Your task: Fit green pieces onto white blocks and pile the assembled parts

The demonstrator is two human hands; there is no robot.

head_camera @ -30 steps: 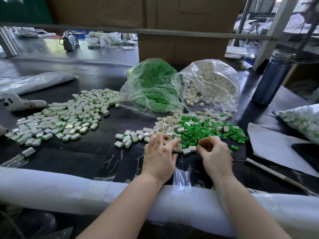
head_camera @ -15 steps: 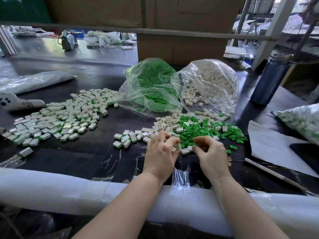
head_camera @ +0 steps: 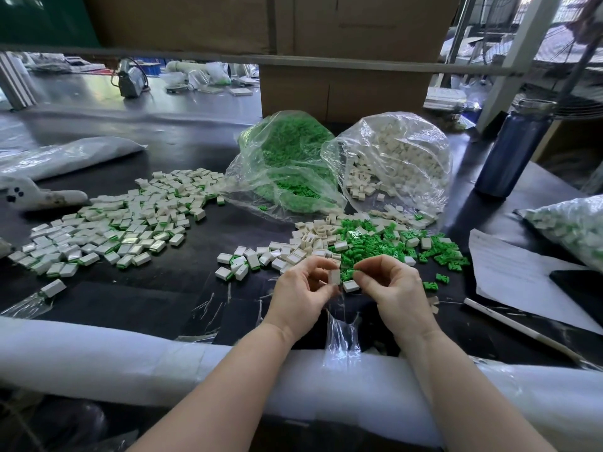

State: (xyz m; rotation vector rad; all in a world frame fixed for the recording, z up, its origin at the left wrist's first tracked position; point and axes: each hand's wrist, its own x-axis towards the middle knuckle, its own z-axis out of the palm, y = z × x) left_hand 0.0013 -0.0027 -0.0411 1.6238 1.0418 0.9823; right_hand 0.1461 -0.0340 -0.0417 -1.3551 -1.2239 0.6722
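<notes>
Just above the counter's [head_camera: 182, 288] near edge, both hands meet over the loose parts.
Left hand [head_camera: 298, 296] pinches a white block [head_camera: 333, 276], long axis upright, broad face toward the camera; right hand [head_camera: 390, 288] pinches what seems a green piece [head_camera: 348, 273], barely visible. Misaligned pressing could jam it or flick either part into the pile of green pieces [head_camera: 388, 246].

This is a small-parts assembly workshop or factory floor. A long dark workbench [head_camera: 182, 298] carries hundreds of loose plastic components: a spread of assembled parts [head_camera: 107, 230], a clear bag of green pieces [head_camera: 287, 158] and another bag of white blocks [head_camera: 398, 158]. Large cardboard cartons [head_camera: 342, 89] stand behind. A second bench [head_camera: 81, 93] beyond holds what may be a small machine [head_camera: 130, 78], blurred by distance. Metal racking [head_camera: 518, 53] rises at right.
</notes>
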